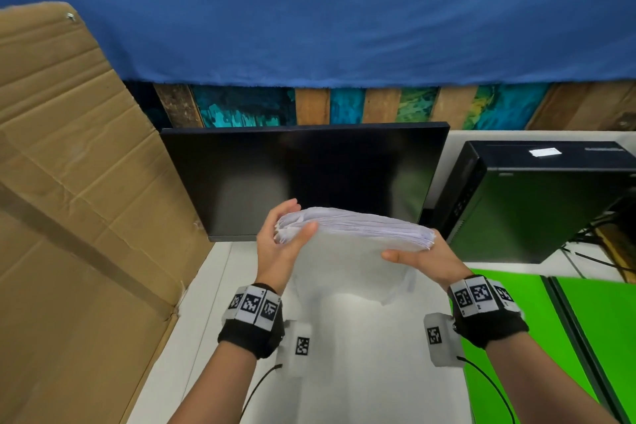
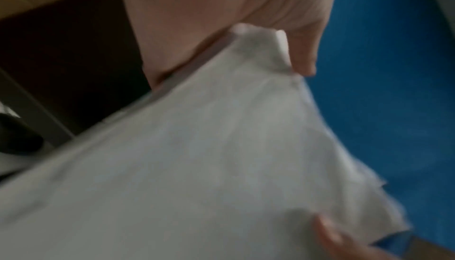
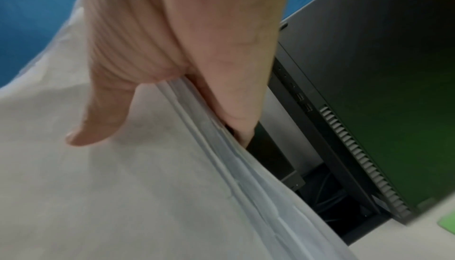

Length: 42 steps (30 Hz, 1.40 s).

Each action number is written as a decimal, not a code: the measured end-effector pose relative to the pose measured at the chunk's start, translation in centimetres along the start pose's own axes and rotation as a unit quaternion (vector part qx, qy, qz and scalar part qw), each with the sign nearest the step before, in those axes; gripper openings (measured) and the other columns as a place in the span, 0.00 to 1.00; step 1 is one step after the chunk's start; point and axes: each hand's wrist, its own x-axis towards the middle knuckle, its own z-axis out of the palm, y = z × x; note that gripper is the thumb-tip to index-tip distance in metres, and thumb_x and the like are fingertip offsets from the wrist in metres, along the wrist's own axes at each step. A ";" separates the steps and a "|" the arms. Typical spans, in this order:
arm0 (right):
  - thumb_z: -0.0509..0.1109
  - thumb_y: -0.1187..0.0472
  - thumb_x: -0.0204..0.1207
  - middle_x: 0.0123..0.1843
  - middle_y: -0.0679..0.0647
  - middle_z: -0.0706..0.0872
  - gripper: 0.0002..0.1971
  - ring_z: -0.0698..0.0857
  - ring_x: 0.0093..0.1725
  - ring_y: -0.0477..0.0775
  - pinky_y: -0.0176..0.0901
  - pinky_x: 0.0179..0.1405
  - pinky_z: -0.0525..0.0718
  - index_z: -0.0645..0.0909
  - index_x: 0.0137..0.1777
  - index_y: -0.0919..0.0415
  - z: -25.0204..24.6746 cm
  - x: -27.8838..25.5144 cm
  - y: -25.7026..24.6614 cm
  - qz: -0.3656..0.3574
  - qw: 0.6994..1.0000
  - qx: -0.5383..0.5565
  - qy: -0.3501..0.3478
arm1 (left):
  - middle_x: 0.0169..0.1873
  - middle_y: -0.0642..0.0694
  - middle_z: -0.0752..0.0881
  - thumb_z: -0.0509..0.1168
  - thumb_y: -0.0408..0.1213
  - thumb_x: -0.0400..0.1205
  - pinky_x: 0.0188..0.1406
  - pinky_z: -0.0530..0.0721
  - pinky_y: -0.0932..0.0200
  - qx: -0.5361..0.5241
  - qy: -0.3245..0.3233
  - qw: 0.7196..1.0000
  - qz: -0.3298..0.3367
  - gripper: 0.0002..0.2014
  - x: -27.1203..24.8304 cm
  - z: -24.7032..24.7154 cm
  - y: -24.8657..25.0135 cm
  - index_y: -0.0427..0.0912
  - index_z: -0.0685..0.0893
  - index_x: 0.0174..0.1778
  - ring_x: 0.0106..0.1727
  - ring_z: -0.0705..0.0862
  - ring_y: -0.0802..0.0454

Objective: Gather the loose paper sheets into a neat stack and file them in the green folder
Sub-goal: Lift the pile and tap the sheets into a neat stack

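Paper sheets (image 1: 354, 227) are already gathered into 1 thick stack, held up off the white desk (image 1: 344, 354) in front of the dark monitor (image 1: 303, 179), at about 12 o'clock from the person. The left hand (image 1: 278, 241) clasps the stack's left end, thumb on the near face and fingers behind; the right hand (image 1: 426, 260) pinches the right end the same way, as the right wrist view shows with the thumb flat on the top sheet. Edges are still ragged: corners fan out in the left wrist view, and layers step apart along the side. So gathering looks done, but squaring is only partly done. The green folder (image 1: 516, 327) lies open on the desk at about 4 o'clock, with no sheets in it; filing is all still ahead.
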 end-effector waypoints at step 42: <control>0.78 0.65 0.69 0.46 0.67 0.90 0.05 0.88 0.43 0.61 0.45 0.42 0.88 0.87 0.44 0.65 1.0 0.8 0.0 0.000 0.986 -0.022 0.166 | 0.46 0.50 0.89 0.71 0.23 0.67 0.45 0.86 0.56 0.088 -0.111 0.983 -0.119 0.18 0.7 -0.1 0.8 0.48 0.87 0.48 0.53 0.86 0.46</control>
